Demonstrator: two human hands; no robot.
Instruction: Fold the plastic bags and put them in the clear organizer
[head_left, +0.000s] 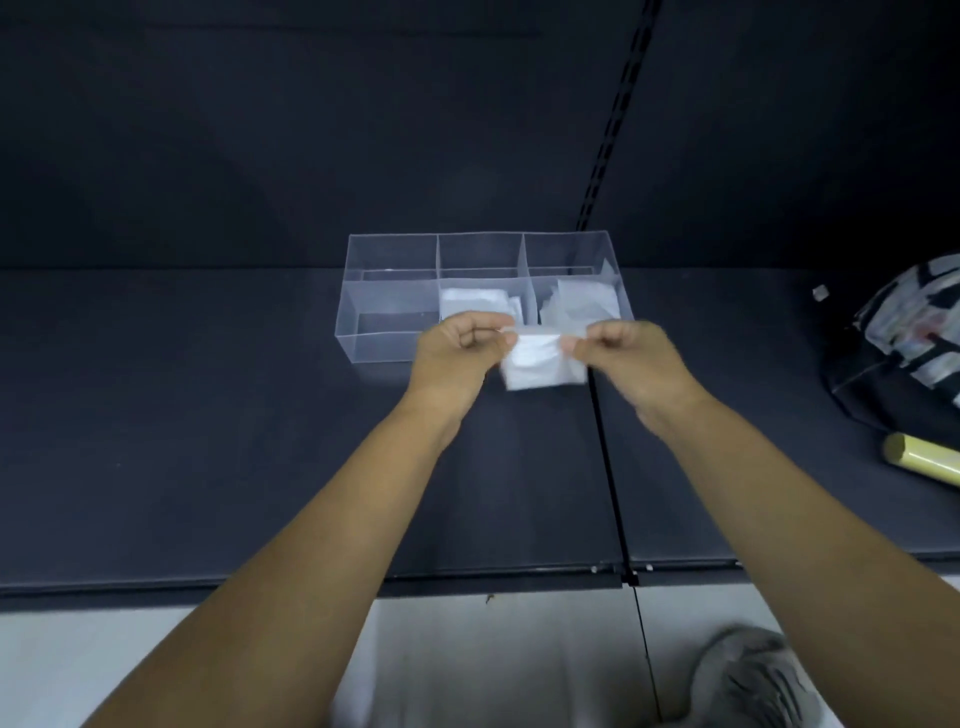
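Observation:
A small folded white plastic bag hangs between both hands, just in front of the clear organizer. My left hand pinches its upper left corner and my right hand pinches its upper right corner. The organizer is a clear box with several compartments on the dark shelf. A folded white bag lies in its front middle compartment. More folded bags stand in its front right compartment. The front left and back compartments look bare.
The dark shelf runs left and right, with a seam to the right of my hands. A dark patterned bag and a yellow-green roll lie at the right edge. A grey shoe shows on the pale floor below.

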